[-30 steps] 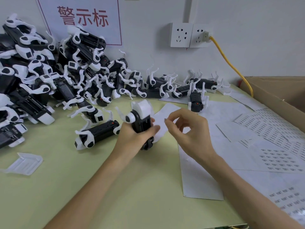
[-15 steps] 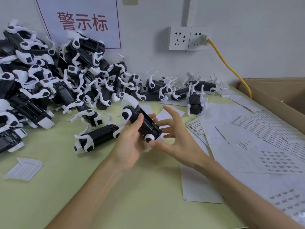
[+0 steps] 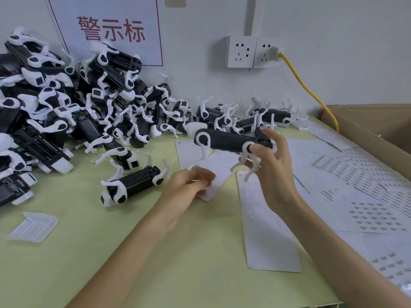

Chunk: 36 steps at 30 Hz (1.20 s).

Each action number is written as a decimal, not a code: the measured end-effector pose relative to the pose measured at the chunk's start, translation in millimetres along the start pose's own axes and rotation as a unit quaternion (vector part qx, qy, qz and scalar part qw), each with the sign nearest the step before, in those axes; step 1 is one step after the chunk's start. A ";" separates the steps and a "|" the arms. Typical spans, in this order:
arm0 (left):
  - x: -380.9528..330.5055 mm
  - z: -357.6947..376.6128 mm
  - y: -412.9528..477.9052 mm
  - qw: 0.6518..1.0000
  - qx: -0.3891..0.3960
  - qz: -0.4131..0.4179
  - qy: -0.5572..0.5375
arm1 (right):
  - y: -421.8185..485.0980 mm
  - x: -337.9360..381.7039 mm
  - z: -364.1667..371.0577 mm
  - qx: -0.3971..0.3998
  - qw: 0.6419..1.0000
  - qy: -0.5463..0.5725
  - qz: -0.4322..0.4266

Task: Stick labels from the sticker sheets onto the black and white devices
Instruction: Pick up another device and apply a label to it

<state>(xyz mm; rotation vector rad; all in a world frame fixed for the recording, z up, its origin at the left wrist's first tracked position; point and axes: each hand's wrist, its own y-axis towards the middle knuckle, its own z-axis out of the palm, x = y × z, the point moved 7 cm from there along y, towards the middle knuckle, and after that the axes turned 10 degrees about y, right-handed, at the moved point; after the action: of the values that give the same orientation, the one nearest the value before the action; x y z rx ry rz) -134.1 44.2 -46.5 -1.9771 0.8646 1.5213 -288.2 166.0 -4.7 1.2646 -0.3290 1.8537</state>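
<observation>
Left hand (image 3: 189,187) was loosely curled over a paper slip (image 3: 213,174); couldn't tell if it pinched a label. Right hand (image 3: 274,174) pinched the device (image 3: 226,141) by one end, aloft beside the sticker sheets (image 3: 369,210). Probably light, stiff plastic with fragile thin legs; best held by the black body.

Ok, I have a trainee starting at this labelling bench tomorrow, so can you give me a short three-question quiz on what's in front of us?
1. True or false: the sticker sheets lie between the device held in the air and the cardboard box.
2. Which hand grips that device? A) left B) right C) both
3. What colour is the cable plugged into the wall socket?
Key: 1 true; 2 B, the right hand; 3 yellow.
</observation>
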 end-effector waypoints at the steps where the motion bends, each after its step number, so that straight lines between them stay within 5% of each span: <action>1: -0.6 -4.3 1.7 0.999 -0.015 0.001 -0.036 | 1.7 -0.3 -2.2 -0.006 0.999 0.030 0.015; 6: -6.8 -11.9 6.0 0.957 0.012 -0.027 -0.288 | 1.8 -4.7 5.3 0.060 0.989 0.096 0.100; 11: -10.0 9.4 -1.3 0.980 0.118 -0.023 -0.162 | -10.6 -18.3 19.7 0.137 0.983 -0.014 0.125; 16: -7.9 18.9 -8.8 0.984 0.151 -0.006 -0.097 | -9.2 -21.7 15.0 0.123 0.986 -0.047 0.105; 21: -12.7 17.8 -8.3 0.989 0.106 0.042 -0.090 | -6.3 -17.4 14.5 0.125 0.985 -0.091 0.071; 27: -19.8 7.9 -5.2 0.984 0.052 0.080 -0.148 | 7.1 -1.5 -7.8 0.030 0.999 -0.011 0.044; 36: -19.8 2.2 -5.0 0.987 0.009 0.101 -0.126 | -13.5 -8.7 29.4 0.243 0.962 -0.099 0.070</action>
<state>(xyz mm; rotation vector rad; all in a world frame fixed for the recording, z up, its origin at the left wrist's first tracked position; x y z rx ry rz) -135.3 52.8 -27.8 -1.6785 0.9875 1.8229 -258.0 151.6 -1.9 1.8065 -0.0663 2.0040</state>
